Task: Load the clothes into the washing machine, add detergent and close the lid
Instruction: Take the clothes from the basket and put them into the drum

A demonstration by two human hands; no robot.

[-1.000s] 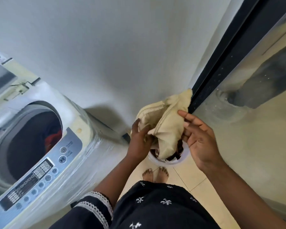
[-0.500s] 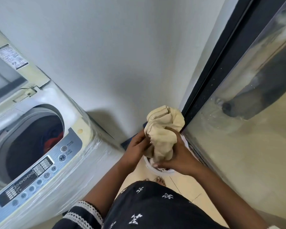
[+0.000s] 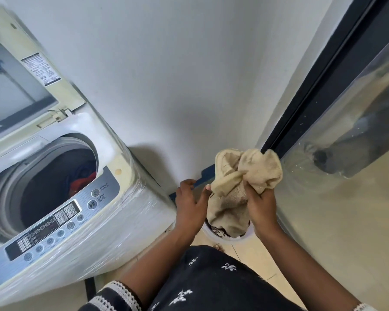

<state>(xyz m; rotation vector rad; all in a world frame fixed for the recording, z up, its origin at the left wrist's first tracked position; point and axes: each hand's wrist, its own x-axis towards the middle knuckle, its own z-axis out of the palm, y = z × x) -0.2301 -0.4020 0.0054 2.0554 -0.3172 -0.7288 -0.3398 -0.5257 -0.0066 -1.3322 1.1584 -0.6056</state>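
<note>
Over on the left, the white top-loading washing machine (image 3: 61, 198) stands with its lid up and dark and red clothes already in the drum; best to carry the bundle well over the rim before letting go. Right hand (image 3: 259, 204) grips the bunched beige knit garment (image 3: 240, 187) above the white laundry basket (image 3: 230, 235); left hand (image 3: 190, 204) hovers beside it, fingers loosely spread, thumb just touching the cloth.

Matt beige knitted cloth (image 3: 247, 176); glossy plastic film wraps the washing machine (image 3: 112, 239).

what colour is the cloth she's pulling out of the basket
Plain beige, or cream; the cloth shows best in the head view, bunched in the right hand.
</note>
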